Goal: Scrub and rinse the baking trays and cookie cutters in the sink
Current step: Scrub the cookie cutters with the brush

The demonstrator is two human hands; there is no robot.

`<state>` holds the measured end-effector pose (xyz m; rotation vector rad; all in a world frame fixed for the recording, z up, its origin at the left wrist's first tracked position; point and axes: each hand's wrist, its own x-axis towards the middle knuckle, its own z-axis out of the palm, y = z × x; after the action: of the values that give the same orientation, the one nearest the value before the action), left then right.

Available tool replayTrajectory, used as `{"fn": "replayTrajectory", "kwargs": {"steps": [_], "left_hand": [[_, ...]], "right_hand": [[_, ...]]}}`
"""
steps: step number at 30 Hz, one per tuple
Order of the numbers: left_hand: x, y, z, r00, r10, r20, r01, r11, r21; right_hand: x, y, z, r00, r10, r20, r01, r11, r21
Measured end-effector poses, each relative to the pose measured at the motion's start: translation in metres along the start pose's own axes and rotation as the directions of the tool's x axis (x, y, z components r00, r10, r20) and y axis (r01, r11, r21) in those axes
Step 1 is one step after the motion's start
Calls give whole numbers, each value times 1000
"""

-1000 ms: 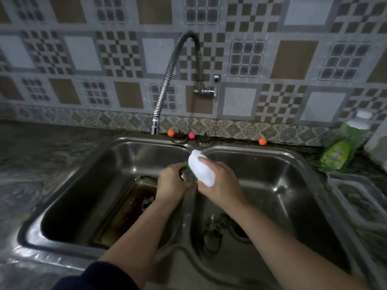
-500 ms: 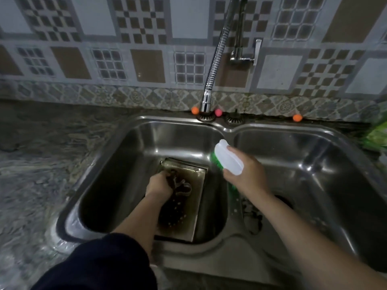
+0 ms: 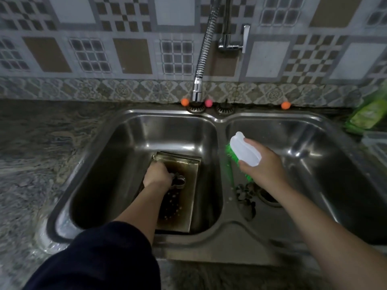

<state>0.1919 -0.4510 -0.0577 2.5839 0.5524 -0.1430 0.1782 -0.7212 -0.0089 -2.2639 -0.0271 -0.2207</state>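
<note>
A stained rectangular baking tray lies on the bottom of the left basin of the double steel sink. My left hand is down in that basin and grips a small metal cookie cutter just above the tray. My right hand holds a scrub brush with a white handle and green bristles over the divider, at the left side of the right basin. More cookie cutters lie on the right basin's floor beside the drain.
A flexible spring faucet hangs over the back of the left basin, with no water visible. A green dish-soap bottle stands at the right on the dark stone counter. Small orange and pink balls sit along the back rim.
My left hand has dropped from the divider into the left basin with the cookie cutter. The right hand with the brush stayed up, and my view tilted down and left.
</note>
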Motion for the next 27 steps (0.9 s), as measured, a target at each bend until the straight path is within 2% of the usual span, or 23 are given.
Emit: {"fn": "replayTrajectory", "kwargs": {"steps": [5, 8, 11, 14, 18, 24, 27], "left_hand": [[-14, 82, 7, 961, 249, -119, -263, 957, -126], [-31, 131, 25, 912, 390, -125, -405, 904, -140], [-45, 169, 52, 890, 447, -84, -455, 882, -126], [-54, 192, 87, 910, 413, 45, -410, 910, -67], [-60, 202, 134, 936, 280, 214, -286, 958, 0], [-56, 201, 191, 941, 164, 296, -193, 979, 71], [-51, 203, 203, 955, 153, 256, -179, 980, 82]], "right_hand": [[-2, 17, -25, 998, 58, -20, -58, 998, 6], [-4, 33, -44, 995, 97, -16, -97, 995, 2], [-1, 51, -62, 994, 107, -29, -107, 994, -14], [3, 71, -81, 995, 99, -16, -100, 995, -23], [10, 103, -101, 997, 69, 29, -68, 998, -15], [22, 147, -114, 991, -2, 137, 0, 1000, 10], [28, 161, -117, 983, -14, 183, 10, 1000, 20]]}}
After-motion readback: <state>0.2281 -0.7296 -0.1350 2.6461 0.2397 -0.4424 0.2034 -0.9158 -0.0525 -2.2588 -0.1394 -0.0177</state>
